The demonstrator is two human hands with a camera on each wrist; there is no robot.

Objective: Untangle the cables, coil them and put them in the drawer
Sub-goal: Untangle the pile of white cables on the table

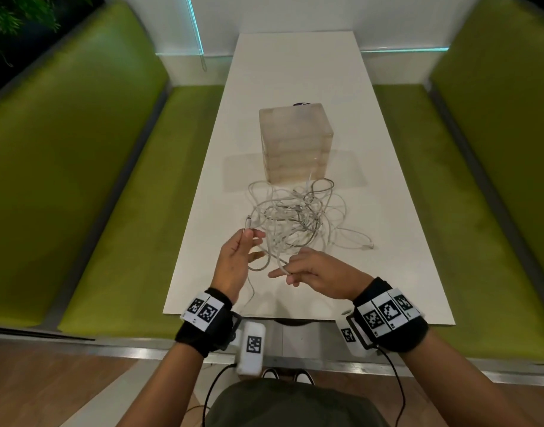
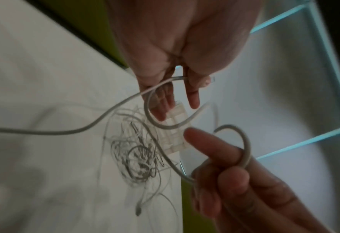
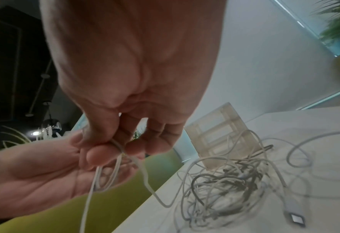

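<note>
A tangle of white cables (image 1: 295, 217) lies on the white table (image 1: 403, 272), just in front of a translucent drawer unit (image 1: 295, 143). My left hand (image 1: 249, 241) pinches one white cable just below its small connector, which points up. My right hand (image 1: 287, 272) pinches the same strand a little further along, near the table's front edge. In the left wrist view the cable (image 2: 105, 115) runs from my left hand (image 2: 195, 82) and loops over a finger of my right hand (image 2: 224, 173). From the right wrist, my right hand (image 3: 113, 151) grips the strand above the tangle (image 3: 224, 189).
Green bench seats (image 1: 95, 195) run along both sides of the narrow table. A USB plug (image 3: 294, 218) lies at the right end of the tangle. The drawer unit (image 3: 222, 135) stands with its drawers closed. Behind it the tabletop reaches the white wall.
</note>
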